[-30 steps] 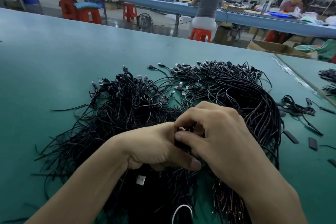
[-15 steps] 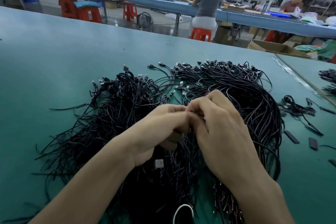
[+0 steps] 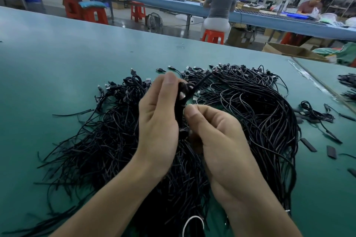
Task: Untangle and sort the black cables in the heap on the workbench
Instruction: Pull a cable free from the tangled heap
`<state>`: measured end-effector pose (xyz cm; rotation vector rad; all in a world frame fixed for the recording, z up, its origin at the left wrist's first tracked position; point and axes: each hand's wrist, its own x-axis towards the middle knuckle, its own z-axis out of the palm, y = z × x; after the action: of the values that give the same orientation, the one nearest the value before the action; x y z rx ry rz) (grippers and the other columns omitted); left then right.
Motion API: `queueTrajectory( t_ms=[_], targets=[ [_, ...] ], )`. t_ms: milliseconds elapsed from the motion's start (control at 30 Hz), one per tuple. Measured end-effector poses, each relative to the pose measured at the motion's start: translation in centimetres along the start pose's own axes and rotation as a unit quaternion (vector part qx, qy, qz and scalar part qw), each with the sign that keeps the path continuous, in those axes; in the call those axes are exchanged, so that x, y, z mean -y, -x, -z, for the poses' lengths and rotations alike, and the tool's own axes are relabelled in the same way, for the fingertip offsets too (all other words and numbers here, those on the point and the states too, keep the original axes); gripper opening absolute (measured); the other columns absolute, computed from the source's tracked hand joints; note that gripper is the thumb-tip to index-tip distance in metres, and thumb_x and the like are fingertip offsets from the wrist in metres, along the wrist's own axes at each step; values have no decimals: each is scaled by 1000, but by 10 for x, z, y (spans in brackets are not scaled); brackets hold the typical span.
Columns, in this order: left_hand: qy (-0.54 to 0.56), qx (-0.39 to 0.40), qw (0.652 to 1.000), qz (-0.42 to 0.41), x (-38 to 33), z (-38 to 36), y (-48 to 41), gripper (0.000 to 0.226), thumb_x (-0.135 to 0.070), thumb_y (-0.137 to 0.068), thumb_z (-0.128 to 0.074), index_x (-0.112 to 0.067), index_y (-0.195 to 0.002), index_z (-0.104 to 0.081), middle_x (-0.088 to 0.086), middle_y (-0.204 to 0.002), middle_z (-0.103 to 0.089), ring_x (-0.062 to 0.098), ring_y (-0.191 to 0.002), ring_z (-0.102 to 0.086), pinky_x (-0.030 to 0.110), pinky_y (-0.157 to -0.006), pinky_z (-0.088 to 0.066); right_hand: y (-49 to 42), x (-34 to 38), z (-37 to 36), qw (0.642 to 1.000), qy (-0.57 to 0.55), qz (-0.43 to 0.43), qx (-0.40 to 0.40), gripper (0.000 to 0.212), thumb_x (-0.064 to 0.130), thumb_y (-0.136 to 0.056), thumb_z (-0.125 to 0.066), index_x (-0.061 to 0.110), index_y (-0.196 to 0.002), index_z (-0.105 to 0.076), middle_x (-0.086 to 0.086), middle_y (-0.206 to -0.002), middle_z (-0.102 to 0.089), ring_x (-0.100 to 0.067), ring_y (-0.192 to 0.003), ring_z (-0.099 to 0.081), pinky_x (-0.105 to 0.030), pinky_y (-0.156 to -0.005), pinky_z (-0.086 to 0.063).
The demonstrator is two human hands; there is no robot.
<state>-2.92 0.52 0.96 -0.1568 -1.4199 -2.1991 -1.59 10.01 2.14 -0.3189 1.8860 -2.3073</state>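
Black cables [image 3: 250,113] are heaped mid-bench [image 3: 57,54], mostly unsorted. One small bundle [image 3: 181,102] is held above the heap, wrapped by the left hand [image 3: 158,121] grip and pinched by the right hand [image 3: 217,136] grip. A few separated cables [image 3: 316,115] lie at 3 o'clock.

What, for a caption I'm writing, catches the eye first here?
A sprawling heap of black cables covers the middle of the green bench. Over it, near centre, the left hand and right hand together grip a small bundle held above the heap.
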Motion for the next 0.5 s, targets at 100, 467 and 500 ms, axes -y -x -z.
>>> queueTrajectory(
  t_ms=[100, 467, 500],
  targets=[
    [52, 46, 998, -8, -2, 6, -6, 27, -36, -84, -65, -25, -60, -61, -11, -67, -55, 4, -67, -48, 19, -67, -41, -1, 1, 0, 997, -54, -56, 27, 19, 29, -82, -67, 22, -64, -71, 13, -58, -58, 1, -54, -48, -10, -49, -40],
    [-226, 171, 959, -3, 7, 20, -9, 61, -52, -66, -77, -46, -122, -55, -18, -129, -54, -7, -120, -49, 17, -95, -40, -9, 8, 33, 998, -24, -23, -56, 16, 35, -73, -67, 27, -62, -74, 10, -60, -55, -1, -56, -46, -14, -52, -40],
    [-256, 159, 954, -3, 8, 21, -9, 61, -53, -64, -79, -50, -120, -54, -23, -125, -54, -8, -114, -50, 15, -88, -41, -10, 9, 36, 998, -12, -11, -64, 17, 34, -76, -67, 27, -62, -73, 10, -60, -55, -1, -57, -46, -13, -52, -40]
  ],
)
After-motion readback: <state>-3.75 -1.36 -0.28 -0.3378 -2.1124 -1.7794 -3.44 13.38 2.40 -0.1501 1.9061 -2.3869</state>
